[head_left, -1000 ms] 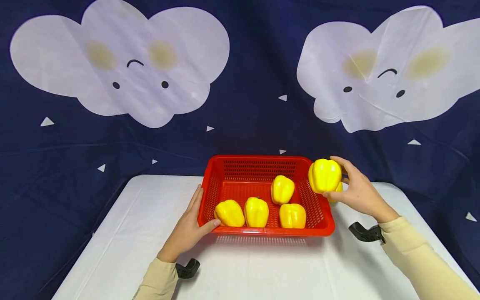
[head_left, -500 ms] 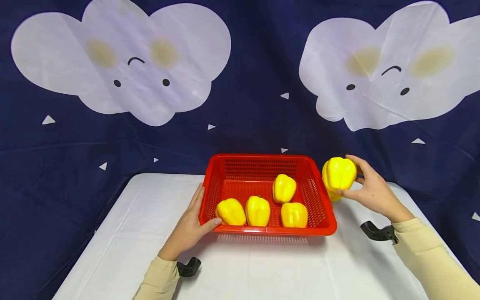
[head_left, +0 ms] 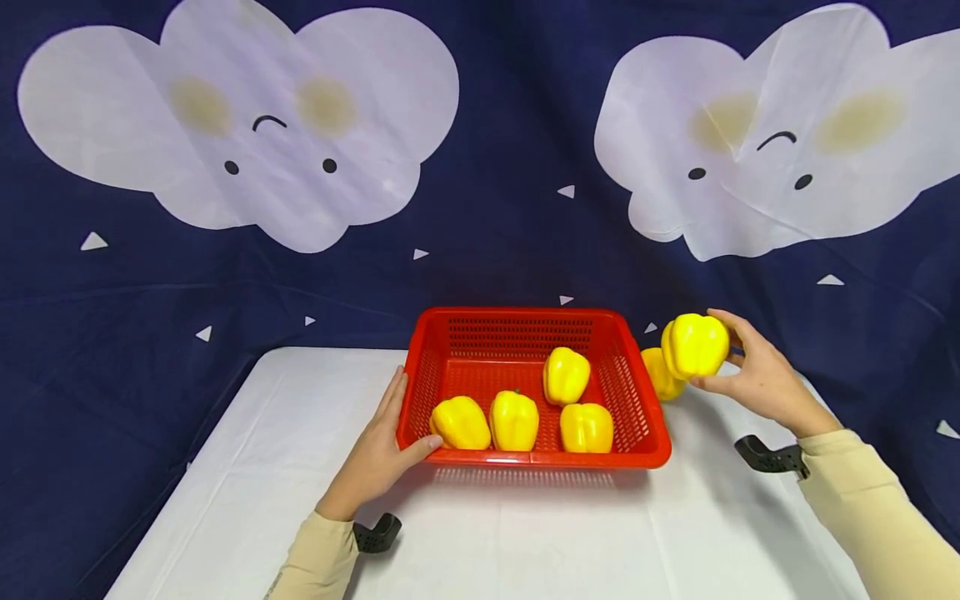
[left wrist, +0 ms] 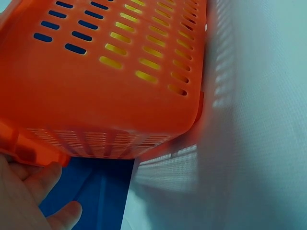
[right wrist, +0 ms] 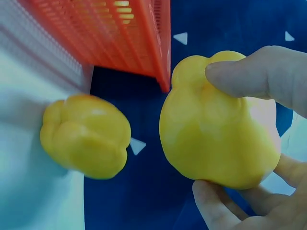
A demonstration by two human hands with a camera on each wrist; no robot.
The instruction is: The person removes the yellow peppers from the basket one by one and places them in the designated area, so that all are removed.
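Observation:
My right hand (head_left: 761, 379) grips a yellow bell pepper (head_left: 697, 346) in the air, right of the red plastic basket (head_left: 525, 460). In the right wrist view, the thumb lies over the held pepper (right wrist: 216, 139) and fingers support its other side. A second bell pepper (right wrist: 86, 136) lies on the table beside the basket, partly behind the held one in the head view. My left hand (head_left: 378, 454) holds the basket's front left corner, thumb over the rim and fingers along the outer side. Several yellow bell peppers (head_left: 566, 377) lie in the basket, mostly along its front.
A white cloth covers the table (head_left: 480, 533) under the basket. Behind it hangs a dark blue backdrop (head_left: 517, 167) with white clouds. Black wrist mounts (head_left: 768, 457) sit on both forearms. Slots in the basket wall (left wrist: 96, 96) show yellow peppers inside.
My right hand has moved rightward with the held bell pepper, away from the basket's right rim, uncovering more of the pepper on the table. The left hand stays on the basket.

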